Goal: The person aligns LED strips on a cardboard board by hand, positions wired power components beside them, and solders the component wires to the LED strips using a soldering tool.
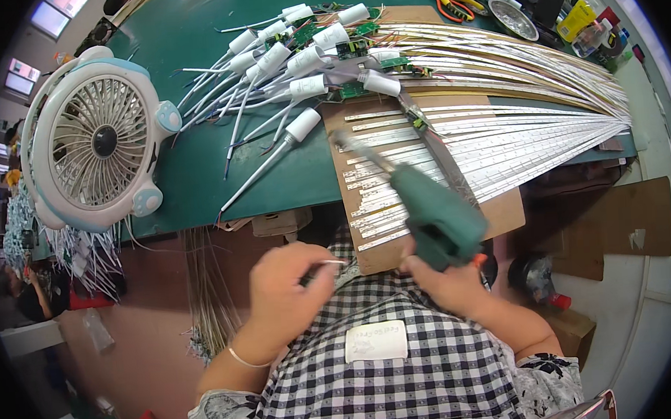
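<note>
My right hand is wrapped round the grip of a green soldering gun, whose metal tip points up and left above the strips. My left hand is closed in front of my lap, with a thin wire poking out between its fingertips. Beyond both hands, white LED strips fan out over a brown board at the table's near edge. Past them lie several white cylindrical lamp drivers with green circuit boards and loose wire leads.
A white and blue fan stands at the left of the green table. Orange-handled pliers, a metal dish and a yellow bottle are at the far right. Bundled strips hang below the near edge.
</note>
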Demonstrator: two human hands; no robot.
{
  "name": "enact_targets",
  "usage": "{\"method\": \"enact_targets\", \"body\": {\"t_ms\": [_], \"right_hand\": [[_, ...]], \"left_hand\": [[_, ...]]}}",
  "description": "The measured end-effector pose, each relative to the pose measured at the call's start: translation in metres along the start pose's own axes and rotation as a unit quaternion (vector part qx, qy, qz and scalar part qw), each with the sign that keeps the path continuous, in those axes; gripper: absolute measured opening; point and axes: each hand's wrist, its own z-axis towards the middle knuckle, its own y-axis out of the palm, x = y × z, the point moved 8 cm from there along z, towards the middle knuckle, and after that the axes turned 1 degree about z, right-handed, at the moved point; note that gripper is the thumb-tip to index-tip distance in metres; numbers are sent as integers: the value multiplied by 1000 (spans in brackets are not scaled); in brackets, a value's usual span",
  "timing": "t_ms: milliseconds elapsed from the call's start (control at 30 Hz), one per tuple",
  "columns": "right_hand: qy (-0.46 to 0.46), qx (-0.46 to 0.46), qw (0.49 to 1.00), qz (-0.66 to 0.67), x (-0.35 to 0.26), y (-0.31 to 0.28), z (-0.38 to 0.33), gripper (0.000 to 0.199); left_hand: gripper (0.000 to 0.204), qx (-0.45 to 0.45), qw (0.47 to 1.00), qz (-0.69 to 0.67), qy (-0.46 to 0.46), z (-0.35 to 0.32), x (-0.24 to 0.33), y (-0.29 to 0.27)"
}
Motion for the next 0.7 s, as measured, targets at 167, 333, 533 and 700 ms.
{"method": "enact_targets", "body": {"t_ms": [167,333,533,700], "right_hand": [[-146,-4,984,-103,-28,-45,-13,21],[-148,-5,984,-101,2,-77,-48,28],[-105,-53,972,-203,19,-75,-59,37],[-116,-49,964,-235,21,-74,-58,34]], "left_hand": [[8,-27,996,72,37,10,-4,19],[9,-18,1000,-12,-19,15,-49,49],[8,-35,998,7,-46,13,-57,55],[11,-40,996,77,2,10,-51,52]]}}
